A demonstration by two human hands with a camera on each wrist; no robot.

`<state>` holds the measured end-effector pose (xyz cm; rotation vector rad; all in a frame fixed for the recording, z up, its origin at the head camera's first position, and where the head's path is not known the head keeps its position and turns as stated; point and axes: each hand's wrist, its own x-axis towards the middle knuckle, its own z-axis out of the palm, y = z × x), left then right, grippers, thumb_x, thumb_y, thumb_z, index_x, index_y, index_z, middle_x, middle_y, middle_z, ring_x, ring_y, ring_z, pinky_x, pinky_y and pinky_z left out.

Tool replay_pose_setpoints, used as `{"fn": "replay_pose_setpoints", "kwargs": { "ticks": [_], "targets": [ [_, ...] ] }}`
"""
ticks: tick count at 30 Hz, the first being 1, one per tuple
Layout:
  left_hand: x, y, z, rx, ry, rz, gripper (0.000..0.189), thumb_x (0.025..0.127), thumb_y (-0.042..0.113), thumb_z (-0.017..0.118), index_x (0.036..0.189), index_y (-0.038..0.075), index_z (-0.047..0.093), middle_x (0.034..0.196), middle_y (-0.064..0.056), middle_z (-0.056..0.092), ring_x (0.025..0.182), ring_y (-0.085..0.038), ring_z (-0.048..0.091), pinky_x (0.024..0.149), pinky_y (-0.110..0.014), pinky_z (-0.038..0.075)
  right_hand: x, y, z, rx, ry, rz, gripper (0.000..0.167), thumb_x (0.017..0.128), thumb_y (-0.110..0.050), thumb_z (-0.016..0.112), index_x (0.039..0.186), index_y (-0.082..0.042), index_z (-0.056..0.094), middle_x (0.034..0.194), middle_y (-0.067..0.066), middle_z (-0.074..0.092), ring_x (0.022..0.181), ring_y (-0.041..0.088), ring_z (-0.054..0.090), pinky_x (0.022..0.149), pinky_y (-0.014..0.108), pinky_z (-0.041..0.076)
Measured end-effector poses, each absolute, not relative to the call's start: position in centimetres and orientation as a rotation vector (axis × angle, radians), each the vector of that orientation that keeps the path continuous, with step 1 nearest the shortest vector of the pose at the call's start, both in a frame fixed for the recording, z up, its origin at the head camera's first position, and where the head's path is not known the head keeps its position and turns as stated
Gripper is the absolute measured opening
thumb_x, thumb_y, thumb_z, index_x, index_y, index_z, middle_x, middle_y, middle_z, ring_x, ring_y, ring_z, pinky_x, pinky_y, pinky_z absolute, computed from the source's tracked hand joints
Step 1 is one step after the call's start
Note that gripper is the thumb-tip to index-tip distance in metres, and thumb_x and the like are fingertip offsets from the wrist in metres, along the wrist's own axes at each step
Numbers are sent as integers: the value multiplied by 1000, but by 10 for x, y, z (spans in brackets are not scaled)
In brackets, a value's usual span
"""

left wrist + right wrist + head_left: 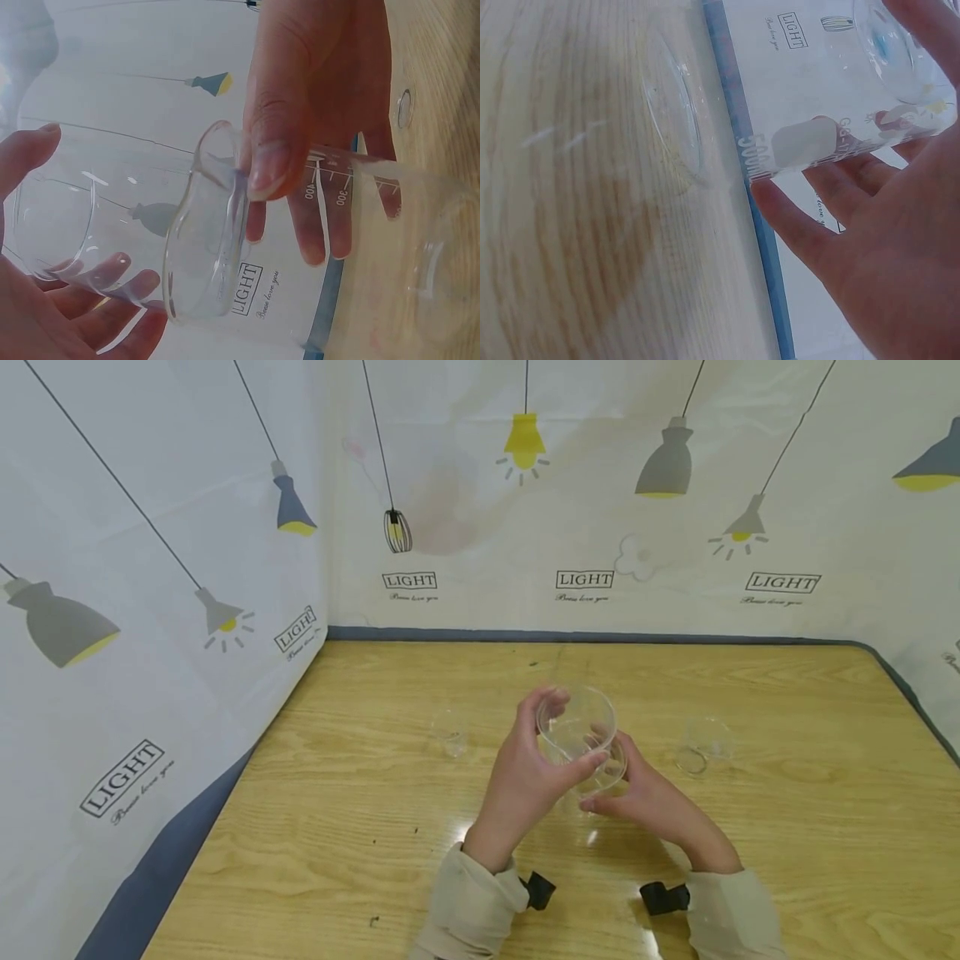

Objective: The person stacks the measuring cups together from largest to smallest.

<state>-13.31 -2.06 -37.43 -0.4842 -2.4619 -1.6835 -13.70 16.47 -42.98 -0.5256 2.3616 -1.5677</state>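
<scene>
A clear, round glass vessel point(567, 737) is held by the left hand point(528, 772), fingers and thumb curled round its wall. Just below it, a clear, cylindrical, graduated glass beaker point(375, 259) is gripped near its rim by the right hand point(651, 789). The long axes are roughly aligned; this alignment is judged decisive. Contact between beaker base and yellowish wood-grained table point(322, 852) cannot be told.

The base of the marked beaker point(367, 281) blurs in the left wrist view; the head view crops both sleeves point(472, 897) (at the bottom).
</scene>
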Motion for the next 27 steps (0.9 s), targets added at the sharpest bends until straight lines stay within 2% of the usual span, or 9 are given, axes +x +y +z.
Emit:
{"fn": "replay_pose_setpoints", "kwargs": {
  "ticks": [4,11,18,21,24,27],
  "targets": [
    [-132,-20,-375,-480,-2480,-1667,78,68,58,65,131,28,29,126,21,41,117,-4,41,87,-45,40,-135,163,-425,-525,2351,-1579,89,74,-26,73,140,-27,13,139,16,27,121,37,34,89,54,36],
    [-132,-19,-375,-465,-2517,-1644,80,69,59,65,131,25,29,128,19,40,117,-7,42,85,-44,42,-141,168,-443,-520,2362,-1574,91,73,-33,73,139,-37,11,141,10,26,123,34,32,90,55,35],
    [-133,-18,-375,-424,-2577,-1611,81,67,62,64,131,24,31,131,12,41,119,-17,41,86,-42,41,-140,167,-440,-475,2403,-1527,91,70,-39,74,137,-42,13,140,8,29,125,36,29,90,64,26],
    [-133,-17,-375,-407,-2586,-1635,82,66,61,65,131,23,31,127,7,44,114,-20,45,80,-38,45,-140,167,-440,-468,2409,-1516,92,70,-39,74,138,-40,12,139,6,30,125,36,28,90,65,24],
    [-133,-17,-376,-397,-2584,-1667,83,66,60,66,132,24,31,122,5,45,106,-17,50,73,-31,48,-141,167,-440,-469,2412,-1511,92,70,-38,74,138,-40,12,139,5,30,126,35,28,90,65,24],
    [-133,-17,-376,-396,-2579,-1685,83,66,59,67,132,24,31,120,6,46,103,-14,50,70,-29,48,-141,166,-439,-478,2410,-1515,90,71,-36,74,137,-42,12,139,4,30,125,34,30,90,63,26]
  ]
}}
